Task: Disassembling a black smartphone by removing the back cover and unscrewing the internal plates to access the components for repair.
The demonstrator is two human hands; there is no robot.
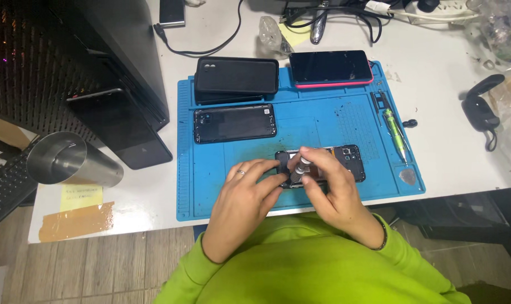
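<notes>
1. Steel cup [72, 160] lies on its side at far left, off the blue repair mat [323, 121].
2. Your left hand [247, 188] pins the left end of the opened phone [345, 160], fingers pressed on it.
3. Your right hand [328, 188] is clamped on a small silver screwdriver [301, 169], upright over the phone near the mat's front edge.
4. Black back cover [234, 123] and a red-cased phone [330, 68] lie farther back.
5. Green pen tool [395, 130] lies at the mat's right edge.
</notes>
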